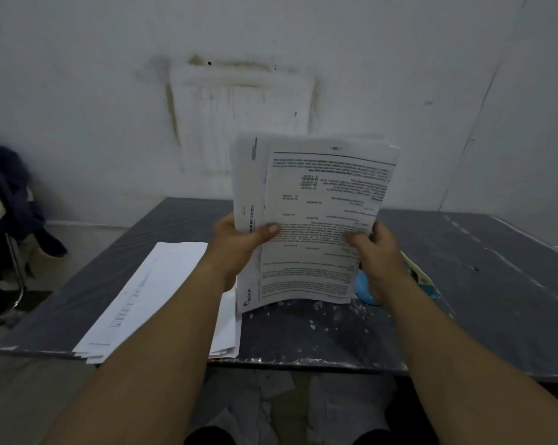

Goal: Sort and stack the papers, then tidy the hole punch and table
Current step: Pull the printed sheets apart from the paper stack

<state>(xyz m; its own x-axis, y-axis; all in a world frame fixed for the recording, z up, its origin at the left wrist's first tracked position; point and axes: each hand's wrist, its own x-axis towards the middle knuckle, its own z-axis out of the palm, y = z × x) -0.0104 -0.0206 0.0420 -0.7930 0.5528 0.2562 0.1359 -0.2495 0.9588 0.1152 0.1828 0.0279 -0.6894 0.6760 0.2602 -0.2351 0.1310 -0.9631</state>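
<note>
White printed sheets are held as one upright sheaf (316, 220) over the middle of the worktop (463, 300). Its lower edge is at or just above the surface; contact cannot be told. The sheaf is gripped at one side by the left hand (239, 242), with the thumb pressed across the front page. At the other side it is gripped by the right hand (380, 255), with the fingers curled round the edge.

Held on end like this, it seems set for squaring, so that loose edges can be tapped level; some sheets are seen offset towards the left hand. A second stack of papers (162, 290) is laid flat near the front left corner, overhanging the front edge, likely as the sorted pile. A blue object (364, 290), judged to be the hole punch, is half hidden behind the right hand. Along the front edge pale scraps (313, 322) are scattered, not yet cleared.
</note>
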